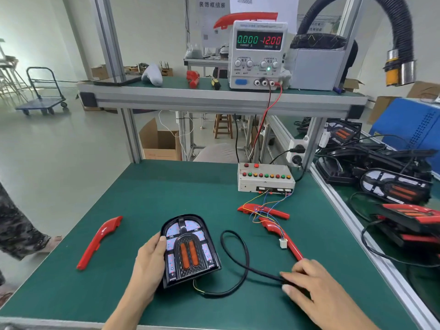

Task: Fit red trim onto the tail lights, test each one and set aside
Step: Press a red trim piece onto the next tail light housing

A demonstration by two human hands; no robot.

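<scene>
Holding the tail light (190, 250) steady on the green surface (133, 194), the left hand (152, 256) grips its left edge, thumb curled over the rim. The light lies face up near the front edge, with no red trim on it. Its black cable (234, 258) loops off to the right, and the right hand (307, 279) pinches the cable's far end; the fingers are closed on it, though the plug itself is hidden under them.

3 red trim pieces lie loose: 1 trim piece (98, 242) to the left of the light, and 2 to the right, the rear trim piece (263, 210) and the near trim piece (282, 239), both crossed by thin coloured wires. Those wires run from the button box (265, 178) and end in a white connector (283, 242) resting on the near trim piece, just beyond the right hand.

The power supply (258, 55) on the shelf reads 0.000 A and 12.00 V, so no load appears to be drawing current.

Judgement: the step in hand is preparing 1 light, either for trim fitting or for test hookup; which comes first cannot be told. Next move likely calls for bringing the cable end to the white connector and aligning it squarely, or releasing the cable and picking up a trim piece. The loose wires over the trim could snag.
</scene>
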